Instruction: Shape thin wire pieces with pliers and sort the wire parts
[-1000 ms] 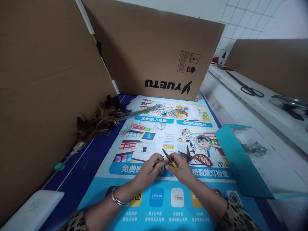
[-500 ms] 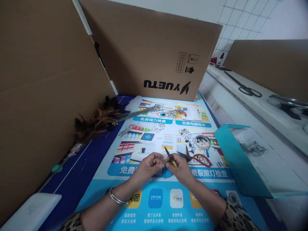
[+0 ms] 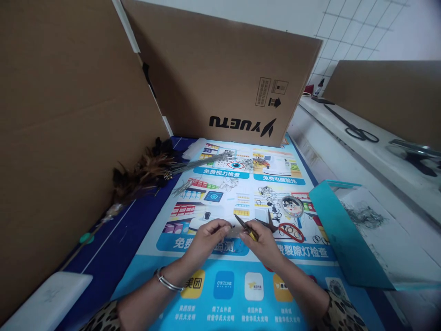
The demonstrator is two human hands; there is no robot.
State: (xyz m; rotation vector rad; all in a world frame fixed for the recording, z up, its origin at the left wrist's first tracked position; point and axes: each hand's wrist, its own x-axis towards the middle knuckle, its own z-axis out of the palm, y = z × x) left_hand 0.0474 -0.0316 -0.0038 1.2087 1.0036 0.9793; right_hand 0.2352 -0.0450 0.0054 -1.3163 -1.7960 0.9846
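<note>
Upside-down YUETU on cardboard, 免费 and 美团 on mat

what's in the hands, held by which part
The right hand grips a dark-bladed, pointed tool by its yellow handle; the left hand is pinched shut, anything in it too small to tell.

- 6 o'clock from view centre: small item in left hand; too small to identify.
- 5 o'clock: yellow-handled tool; grip partly hidden by right hand.
- 4 o'clock: teal box; cut off by right edge.
- 8 o'clock: white slab; cut off by bottom edge.
</note>
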